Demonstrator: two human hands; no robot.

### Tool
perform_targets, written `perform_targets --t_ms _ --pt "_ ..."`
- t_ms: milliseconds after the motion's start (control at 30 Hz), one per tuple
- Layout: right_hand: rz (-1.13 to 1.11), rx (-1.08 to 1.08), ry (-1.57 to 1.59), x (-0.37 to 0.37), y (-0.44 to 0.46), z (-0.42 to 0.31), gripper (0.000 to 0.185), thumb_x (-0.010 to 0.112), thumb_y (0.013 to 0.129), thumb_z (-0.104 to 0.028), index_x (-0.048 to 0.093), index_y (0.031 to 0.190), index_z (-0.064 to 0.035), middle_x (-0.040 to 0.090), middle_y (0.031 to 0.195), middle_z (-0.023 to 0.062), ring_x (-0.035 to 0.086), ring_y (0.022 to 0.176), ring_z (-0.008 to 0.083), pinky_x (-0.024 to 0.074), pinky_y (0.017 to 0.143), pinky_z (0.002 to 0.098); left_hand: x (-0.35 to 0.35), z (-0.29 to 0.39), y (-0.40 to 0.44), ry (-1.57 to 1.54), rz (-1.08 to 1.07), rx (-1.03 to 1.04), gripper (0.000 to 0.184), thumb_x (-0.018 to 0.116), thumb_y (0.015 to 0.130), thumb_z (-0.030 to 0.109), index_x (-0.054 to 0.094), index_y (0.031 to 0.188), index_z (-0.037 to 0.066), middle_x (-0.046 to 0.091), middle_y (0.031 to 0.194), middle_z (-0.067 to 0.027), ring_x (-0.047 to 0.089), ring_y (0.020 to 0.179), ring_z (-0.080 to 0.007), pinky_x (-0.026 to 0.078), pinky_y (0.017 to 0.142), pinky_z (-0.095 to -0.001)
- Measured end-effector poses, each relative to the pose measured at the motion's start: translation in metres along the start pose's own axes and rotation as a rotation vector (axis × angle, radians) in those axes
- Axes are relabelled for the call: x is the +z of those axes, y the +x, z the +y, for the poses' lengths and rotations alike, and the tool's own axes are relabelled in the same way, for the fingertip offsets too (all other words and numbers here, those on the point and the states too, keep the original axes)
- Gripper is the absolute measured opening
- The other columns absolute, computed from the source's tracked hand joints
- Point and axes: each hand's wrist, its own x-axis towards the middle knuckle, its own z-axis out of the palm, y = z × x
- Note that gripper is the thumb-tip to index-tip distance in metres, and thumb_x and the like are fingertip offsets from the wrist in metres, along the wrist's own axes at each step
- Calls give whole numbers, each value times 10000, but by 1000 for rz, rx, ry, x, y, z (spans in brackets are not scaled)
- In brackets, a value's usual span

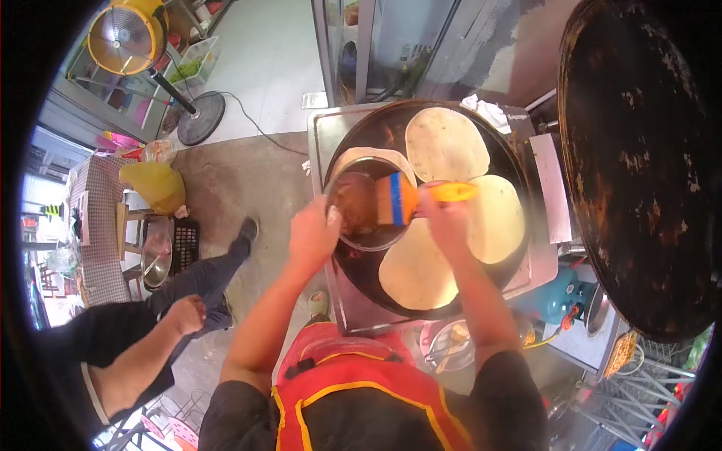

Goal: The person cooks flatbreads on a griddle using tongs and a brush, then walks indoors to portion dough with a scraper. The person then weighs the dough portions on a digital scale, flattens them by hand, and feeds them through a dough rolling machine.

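Note:
A metal bowl (370,244) with reddish-brown sauce is held at its left rim by my left hand (313,234), thumb over the edge. My right hand (445,218) is closed around a brush (396,198) with an orange and blue band and a yellow-orange handle. The bristles are over the sauce inside the bowl. Below the bowl is a round dark griddle (385,124) bearing several flatbreads: one at the top (447,143), one at the right (498,218), one at the bottom (417,270), and one partly hidden under the bowl.
A big round blackened lid (639,165) stands raised at the right. A blue gas cylinder (553,293) sits below it. Another person's arm (143,353) and leg show at the left. A yellow fan (128,37) is at the upper left, near a checked tablecloth (105,248).

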Motion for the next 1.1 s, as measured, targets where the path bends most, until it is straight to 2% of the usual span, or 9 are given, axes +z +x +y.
perform_targets --t_ms 200,367,433,533,633,667,833,900,1100 --pt "297 40 346 -65 72 47 195 604 867 -157 574 913 30 587 664 37 571 563 111 476 548 238 -47 20 3 98 68 -101 175 517 842 146 554 891 -17 575 728 -235 570 697 -420 435 619 -448" --pt "518 197 -315 -162 158 194 325 623 841 -278 607 823 46 631 658 136 633 583 196 498 524 328 -54 -3 -12 124 139 -129 151 516 845 112 542 875 -33 543 649 -195 564 571 -312 429 554 -389" --pt "621 -220 -878 -167 179 158 343 571 853 -305 624 832 34 624 637 174 646 594 276 509 533 399 -57 -6 -17 96 146 -175 138 513 843 96 544 863 -37 528 623 -180 554 550 -271 426 542 -378" --pt "454 -180 -1144 -126 211 136 260 554 845 -250 610 730 -23 626 695 166 621 637 324 502 598 424 -57 -5 -23 92 151 -202 125 509 842 84 537 826 -37 517 598 -163 548 533 -246 424 530 -370" --pt "109 -373 -956 -40 206 147 203 508 859 -253 613 818 -85 597 688 127 586 636 321 485 620 436 -58 5 -23 99 170 -190 128 509 841 79 520 784 -35 519 590 -157 545 520 -244 419 517 -366" --pt "94 -910 -1592 -18 236 233 201 518 856 -258 592 902 -77 598 745 124 592 662 314 484 632 439 -57 6 -23 70 167 -204 130 510 841 78 515 775 -34 521 588 -156 545 516 -244 418 513 -365" --pt "68 36 -539 22 207 55 174 539 858 -222 601 877 -61 639 845 128 624 772 301 480 644 421 -57 2 -24 -39 90 -292 133 521 840 81 508 770 -31 532 588 -156 550 504 -245 419 508 -360" --pt "408 22 -742 -40 280 171 355 583 825 -334 611 731 7 634 683 169 631 659 306 481 625 426 -62 5 -23 8 93 -258 132 526 841 83 510 777 -31 535 587 -157 555 509 -242 423 512 -358" --pt "401 -259 -1079 -101 220 127 193 512 806 -165 620 809 -5 632 718 156 630 616 320 517 573 413 -70 21 -25 66 162 -148 136 527 845 87 508 779 -31 534 582 -156 555 516 -236 425 514 -355"
